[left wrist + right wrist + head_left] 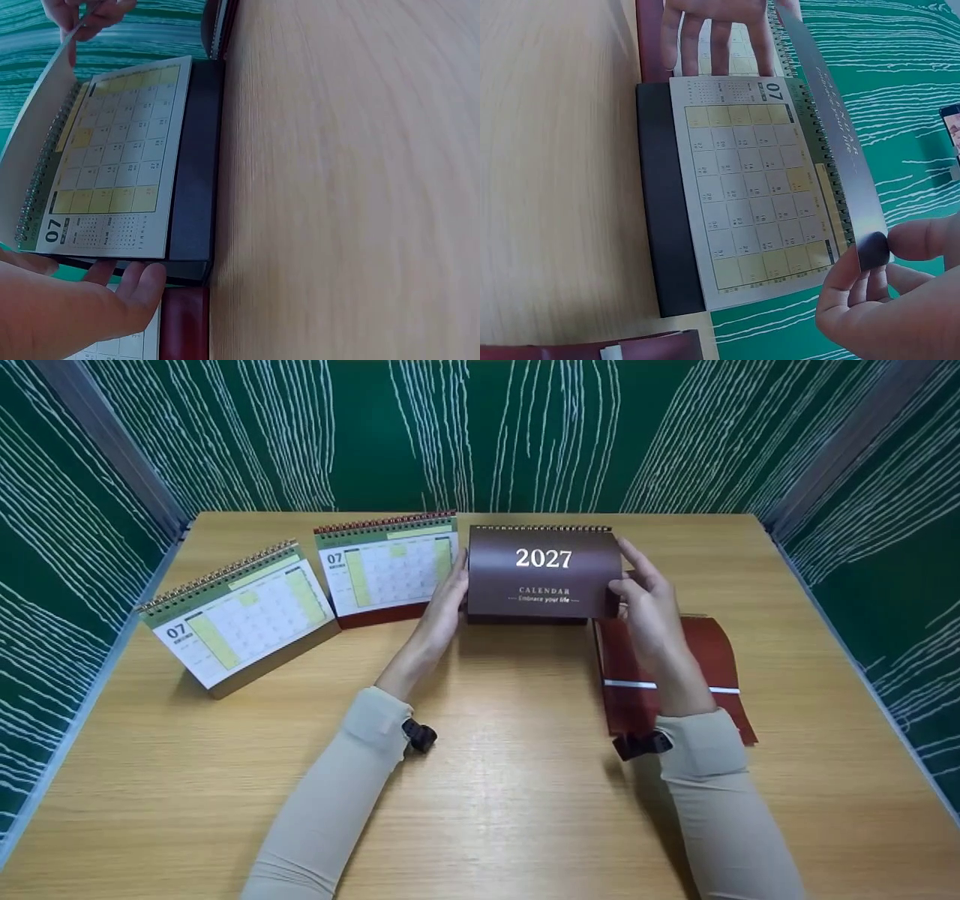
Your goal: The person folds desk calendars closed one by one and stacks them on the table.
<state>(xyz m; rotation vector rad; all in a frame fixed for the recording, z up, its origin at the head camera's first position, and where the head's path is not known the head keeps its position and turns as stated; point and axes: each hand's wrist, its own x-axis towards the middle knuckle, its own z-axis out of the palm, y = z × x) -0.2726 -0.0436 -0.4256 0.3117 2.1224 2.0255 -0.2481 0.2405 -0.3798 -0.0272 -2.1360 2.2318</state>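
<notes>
A desk calendar with a dark brown cover (544, 577) marked 2027 stands at the back of the table. My right hand (651, 607) pinches the cover's free corner between thumb and fingers. Seen from the right wrist, the cover is lifted off the white and yellow 07 page (750, 187), bending away at the spiral binding. My left hand (444, 607) is at the calendar's left edge, and its fingers (721, 45) are extended there. In the left wrist view, the calendar's dark base (196, 165) rests on the table.
Two more calendars stand to the left, one with a brown base (240, 622) and one with a red base (394, 574), both showing 07 pages. A red folded item with a white band (709, 652) lies under my right forearm. Green walls (375, 442) with white streaks enclose the table.
</notes>
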